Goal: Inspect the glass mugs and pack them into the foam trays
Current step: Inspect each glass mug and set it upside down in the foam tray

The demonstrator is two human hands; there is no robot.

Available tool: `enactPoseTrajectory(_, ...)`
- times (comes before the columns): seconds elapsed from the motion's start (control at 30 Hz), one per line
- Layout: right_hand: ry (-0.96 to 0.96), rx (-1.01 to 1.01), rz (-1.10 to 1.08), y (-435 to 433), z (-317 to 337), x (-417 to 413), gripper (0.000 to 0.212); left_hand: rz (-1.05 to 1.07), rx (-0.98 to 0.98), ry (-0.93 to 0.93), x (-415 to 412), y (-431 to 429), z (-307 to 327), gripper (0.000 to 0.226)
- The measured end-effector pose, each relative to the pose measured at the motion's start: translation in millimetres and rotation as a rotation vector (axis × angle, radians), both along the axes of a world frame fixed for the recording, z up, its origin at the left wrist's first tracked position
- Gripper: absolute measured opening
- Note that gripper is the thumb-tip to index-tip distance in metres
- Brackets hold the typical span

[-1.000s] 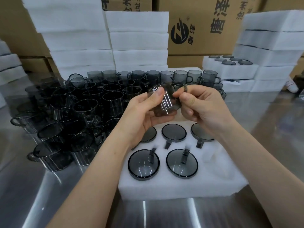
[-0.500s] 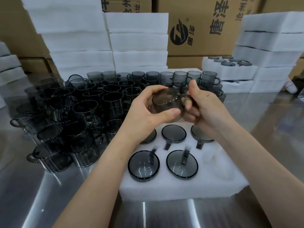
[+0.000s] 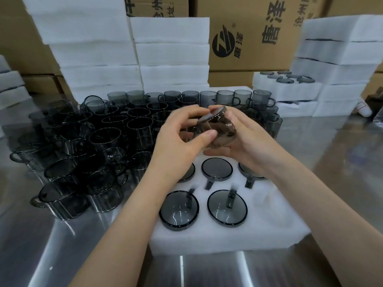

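Note:
A smoky grey glass mug (image 3: 220,129) is tilted between both hands above the white foam tray (image 3: 269,222). My left hand (image 3: 178,146) grips its near side, thumb across the wall and fingers over the top. My right hand (image 3: 246,146) cups it from the right and below. Several mugs sit upside down in the tray's pockets, among them one at the front (image 3: 227,207). The tray's front right part shows bare foam.
A dense crowd of loose grey mugs (image 3: 116,141) fills the steel table (image 3: 62,255) to the left and behind. Stacks of foam trays (image 3: 172,56) and cardboard boxes (image 3: 248,38) line the back. A filled tray (image 3: 286,88) sits at the right rear.
The mug has been turned in my hands, from its mouth facing me to tilted with its base up. My right hand has shifted from the handle side to cupping it from below.

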State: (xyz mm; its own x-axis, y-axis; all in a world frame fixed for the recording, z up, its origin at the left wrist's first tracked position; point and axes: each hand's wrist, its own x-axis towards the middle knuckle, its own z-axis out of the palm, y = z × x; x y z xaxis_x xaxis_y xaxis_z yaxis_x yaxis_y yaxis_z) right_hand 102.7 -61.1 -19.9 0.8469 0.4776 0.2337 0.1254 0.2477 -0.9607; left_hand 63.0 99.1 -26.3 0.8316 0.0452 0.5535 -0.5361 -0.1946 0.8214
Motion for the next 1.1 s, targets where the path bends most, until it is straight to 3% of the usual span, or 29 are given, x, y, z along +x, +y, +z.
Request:
enactPoseTrajectory(0.17,-0.217,-0.108,-0.250,4.0,-2.6,-1.6,0.019,0.036,0.249,-0.086,-6.6,-5.2,2.2,0.061)
enactPoseTrajectory(0.23,-0.237,-0.133,-0.313,5.0,-2.3,-2.8,0.023,0.086,0.295,-0.071,-6.9,-7.3,1.4,0.071)
enactPoseTrajectory(0.33,-0.235,-0.144,-0.349,4.5,-1.7,-3.1,0.030,0.139,0.306,-0.101,-6.9,-7.0,1.6,0.068)
enactPoseTrajectory(0.5,-0.038,-0.039,-0.265,1.8,0.8,-2.2,0.036,0.098,0.349,-0.161,-8.0,-4.5,0.2,0.062)
enactPoseTrajectory(0.63,0.091,0.066,-0.158,-1.8,3.1,1.6,0.036,0.006,0.258,-0.158,-8.8,-1.2,0.6,0.062)
enactPoseTrajectory(0.77,0.237,0.142,0.126,-3.6,2.4,4.0,0.063,-0.077,0.174,-0.093,-7.7,-1.1,-1.4,0.059)
enactPoseTrajectory(0.87,0.255,0.152,0.288,-3.8,1.3,3.5,0.068,-0.086,0.174,-0.037,-6.6,-0.7,-1.8,0.060)
enactPoseTrajectory(1.0,0.147,0.041,0.108,-1.6,-0.2,3.4,0.056,0.015,0.295,0.001,-6.9,-3.0,0.6,0.074)
enactPoseTrajectory(1.1,0.088,-0.026,-0.001,1.6,-1.1,2.1,0.057,0.072,0.335,-0.041,-7.9,-4.6,2.4,0.071)
